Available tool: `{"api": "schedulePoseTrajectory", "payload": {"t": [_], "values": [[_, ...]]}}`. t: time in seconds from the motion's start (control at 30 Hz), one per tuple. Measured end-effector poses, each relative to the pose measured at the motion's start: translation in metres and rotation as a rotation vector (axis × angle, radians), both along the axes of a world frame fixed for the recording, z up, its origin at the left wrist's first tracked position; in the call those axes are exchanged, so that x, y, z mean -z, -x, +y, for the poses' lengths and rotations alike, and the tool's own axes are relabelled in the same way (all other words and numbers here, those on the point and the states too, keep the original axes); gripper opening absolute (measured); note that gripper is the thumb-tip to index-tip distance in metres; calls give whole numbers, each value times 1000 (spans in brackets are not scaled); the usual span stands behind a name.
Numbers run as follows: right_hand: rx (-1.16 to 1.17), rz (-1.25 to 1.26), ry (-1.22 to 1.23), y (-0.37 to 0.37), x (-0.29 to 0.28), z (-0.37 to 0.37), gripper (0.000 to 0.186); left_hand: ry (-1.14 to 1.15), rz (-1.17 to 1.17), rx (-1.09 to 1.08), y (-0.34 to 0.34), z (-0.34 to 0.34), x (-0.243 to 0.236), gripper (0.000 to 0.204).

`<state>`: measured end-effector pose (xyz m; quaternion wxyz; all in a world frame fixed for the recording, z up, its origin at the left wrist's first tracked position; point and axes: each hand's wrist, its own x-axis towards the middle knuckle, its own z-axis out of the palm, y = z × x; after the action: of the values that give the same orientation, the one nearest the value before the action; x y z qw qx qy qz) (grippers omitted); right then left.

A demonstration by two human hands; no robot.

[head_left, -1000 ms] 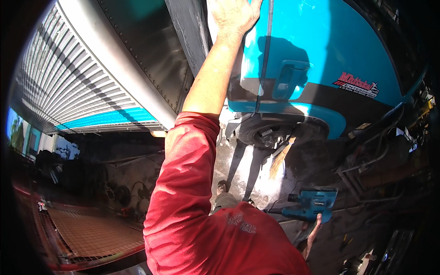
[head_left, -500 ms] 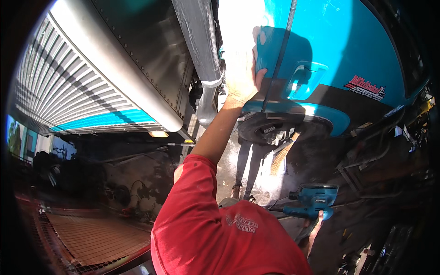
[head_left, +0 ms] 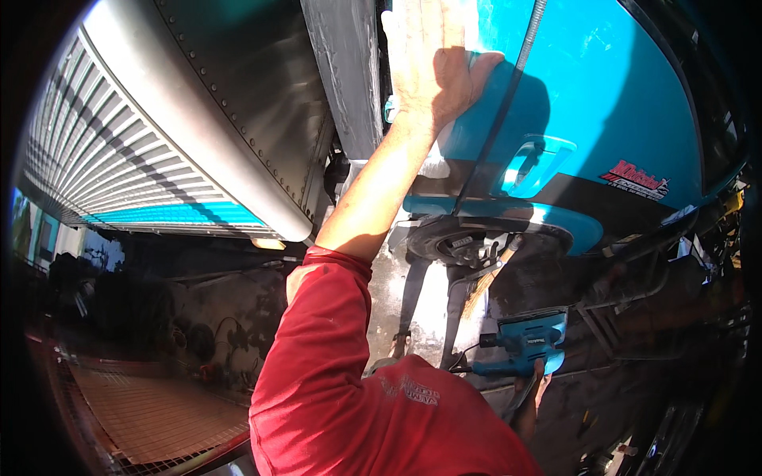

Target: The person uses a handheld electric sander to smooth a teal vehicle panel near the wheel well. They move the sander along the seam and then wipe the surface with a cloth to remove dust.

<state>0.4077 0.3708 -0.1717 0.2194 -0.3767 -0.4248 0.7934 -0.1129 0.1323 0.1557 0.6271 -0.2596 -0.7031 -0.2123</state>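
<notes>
Two bare hands stand apart; the left hand, fingers nearly straight, thumb splayed, gripping nothing, has moved higher on the smooth, glossy turquoise vehicle panel, near its narrow dark seam, so another stretch lies under the palm; low at right, the right hand clasps a boxy blue plastic power sander, well clear of the panel; its fingers are partly hidden.
</notes>
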Motion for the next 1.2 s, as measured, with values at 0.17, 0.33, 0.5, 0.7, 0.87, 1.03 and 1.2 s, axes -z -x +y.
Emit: {"api": "schedulePoseTrajectory", "payload": {"t": [0.17, 0.33, 0.5, 0.7, 0.87, 1.03, 1.2], "values": [[-153, 4, -80, 26, -22, 31, 87, 154, -302, -95, -55, 2, 92, 93], [-454, 96, -299, 62, -41, 80, 87, 215, -1584, 639, -235, 43, 227, 92], [-713, 54, -485, 98, -67, 91, 85, 52, -1705, 796, -370, 85, 274, 109], [-882, 197, -806, 129, -103, 47, 86, -58, -1389, 555, -406, 95, 263, 126], [-982, 348, -795, 141, -136, -4, 89, -525, -1140, 629, -400, 77, 266, 110], [-1130, 419, -1090, 185, -202, -42, 88, -578, -1168, 475, -350, 24, 232, 70], [-1035, 507, -1222, 235, -268, -92, 84, -599, -658, 472, -277, -21, 178, 95]]}}
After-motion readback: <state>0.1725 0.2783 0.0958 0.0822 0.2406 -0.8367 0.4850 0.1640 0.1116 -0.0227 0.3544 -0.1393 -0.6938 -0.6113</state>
